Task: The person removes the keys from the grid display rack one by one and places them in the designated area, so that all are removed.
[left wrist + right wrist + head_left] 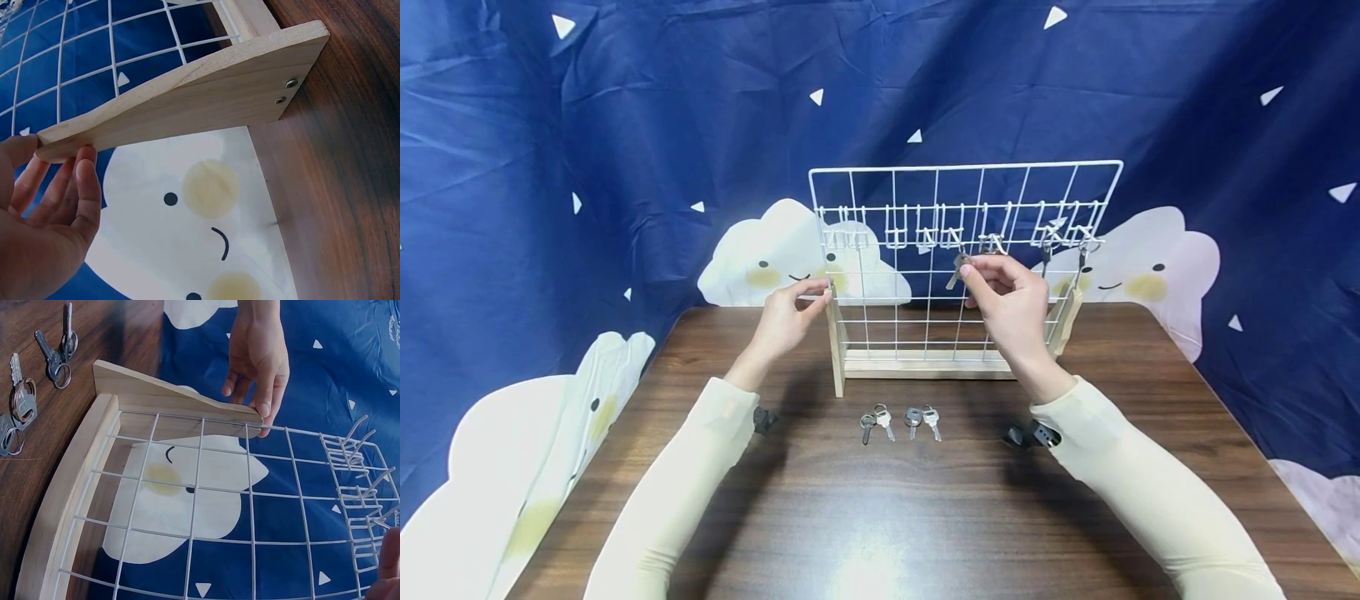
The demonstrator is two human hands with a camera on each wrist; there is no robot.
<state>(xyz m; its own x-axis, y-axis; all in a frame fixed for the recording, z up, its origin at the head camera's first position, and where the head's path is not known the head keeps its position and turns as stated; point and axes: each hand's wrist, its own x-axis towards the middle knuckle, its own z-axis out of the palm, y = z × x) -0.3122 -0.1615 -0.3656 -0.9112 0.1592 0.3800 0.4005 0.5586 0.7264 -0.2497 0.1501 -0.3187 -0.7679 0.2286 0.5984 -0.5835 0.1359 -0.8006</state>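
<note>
A white wire grid (925,273) stands upright in a wooden stand (837,354), with a row of white hooks (927,237) along its upper part. My left hand (782,321) pinches the top end of the stand's left side piece (181,103) between thumb and fingers. In front of the grid, my right hand (1011,304) pinches a metal key (957,272) just below one of the middle hooks. Whether its ring is on that hook cannot be made out. Further right, keys (1047,250) hang from hooks, partly blurred; others are partly hidden behind the right hand.
Two pairs of ringed keys lie on the brown wooden table (850,500) before the stand: a left pair (883,421) and a right pair (932,423). Behind the table hangs a blue cloth (700,125) with clouds and white triangles.
</note>
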